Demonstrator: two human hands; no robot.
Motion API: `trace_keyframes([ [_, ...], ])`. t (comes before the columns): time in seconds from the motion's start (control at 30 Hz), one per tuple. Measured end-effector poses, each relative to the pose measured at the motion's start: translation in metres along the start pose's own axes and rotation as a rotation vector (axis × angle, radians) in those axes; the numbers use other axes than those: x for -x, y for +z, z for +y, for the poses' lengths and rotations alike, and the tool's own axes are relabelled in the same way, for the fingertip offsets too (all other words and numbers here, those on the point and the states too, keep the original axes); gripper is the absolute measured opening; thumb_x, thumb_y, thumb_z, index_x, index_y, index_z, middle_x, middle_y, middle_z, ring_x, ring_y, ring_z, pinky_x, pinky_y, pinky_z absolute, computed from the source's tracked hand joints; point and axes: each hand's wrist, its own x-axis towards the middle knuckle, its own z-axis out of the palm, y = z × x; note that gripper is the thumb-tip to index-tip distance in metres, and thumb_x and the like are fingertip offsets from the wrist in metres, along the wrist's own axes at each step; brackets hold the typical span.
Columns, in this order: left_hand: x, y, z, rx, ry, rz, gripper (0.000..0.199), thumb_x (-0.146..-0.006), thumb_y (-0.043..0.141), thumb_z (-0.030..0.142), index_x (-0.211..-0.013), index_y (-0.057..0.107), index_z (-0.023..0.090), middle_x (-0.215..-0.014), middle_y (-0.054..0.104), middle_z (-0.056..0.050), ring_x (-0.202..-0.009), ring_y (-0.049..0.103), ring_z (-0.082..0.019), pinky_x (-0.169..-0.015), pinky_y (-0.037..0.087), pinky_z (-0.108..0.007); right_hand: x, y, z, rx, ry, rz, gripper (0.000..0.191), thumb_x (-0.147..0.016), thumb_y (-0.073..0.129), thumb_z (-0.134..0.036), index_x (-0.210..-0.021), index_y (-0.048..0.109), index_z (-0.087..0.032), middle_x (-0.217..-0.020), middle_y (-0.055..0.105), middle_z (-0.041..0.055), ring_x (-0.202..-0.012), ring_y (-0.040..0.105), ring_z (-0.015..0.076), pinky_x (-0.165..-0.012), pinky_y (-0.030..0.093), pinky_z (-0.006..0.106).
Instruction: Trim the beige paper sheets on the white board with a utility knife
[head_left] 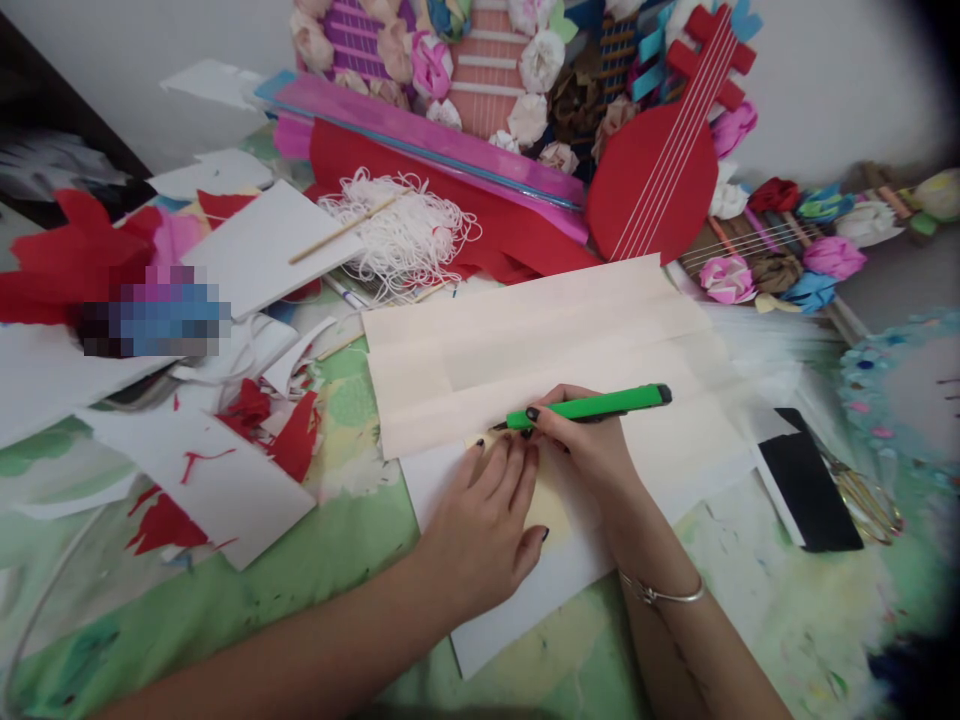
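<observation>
Messy green table (352, 395), 1 red lute (651, 185) at the back. Our right hand (585, 440) is curled round a green cutter (581, 404) over cream paper (525, 335), tip just beside our outstretched left hand (484, 525).

Wearing dark nail polish (533, 413) on left hand (480, 545) and right hand (589, 445), baring both forearms (322, 635), and sporting a slim silver bangle (651, 596) with a knot-like detail near the right wrist (637, 525).

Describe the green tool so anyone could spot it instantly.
Find the cream paper on the table. Over it, the right hand holds a slim green cutter with dark ends. Its bright green sets it apart from the pale paper beneath.
</observation>
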Motion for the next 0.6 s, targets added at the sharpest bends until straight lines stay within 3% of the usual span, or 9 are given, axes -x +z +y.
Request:
trace_keyframes([
  [0.37, 0.0025, -0.0004, 0.0003, 0.013, -0.009, 0.001, 0.061, -0.099, 0.032, 0.041, -0.142, 0.043, -0.002, -0.145, 0.047, -0.022, -0.134, 0.044, -0.036, -0.11, 0.027, -0.049, 0.0021, 0.0012, -0.0025, 0.024, 0.006, -0.008, 0.02, -0.07, 0.076, -0.028, -0.062, 0.061, -0.018, -0.055, 0.061, -0.0021, -0.051, 0.052, 0.0098, -0.052, 0.042, 0.024],
  [0.6, 0.0018, -0.0004, 0.001, 0.018, -0.012, 0.016, 0.061, -0.099, 0.035, 0.042, -0.141, 0.045, -0.001, -0.144, 0.049, -0.021, -0.133, 0.046, -0.035, -0.11, 0.026, -0.048, 0.0025, -0.0007, -0.0014, 0.027, -0.027, -0.016, 0.018, -0.07, 0.075, -0.027, -0.062, 0.062, -0.018, -0.062, 0.068, 0.0014, -0.059, 0.061, 0.0135, -0.057, 0.048, 0.026],
])
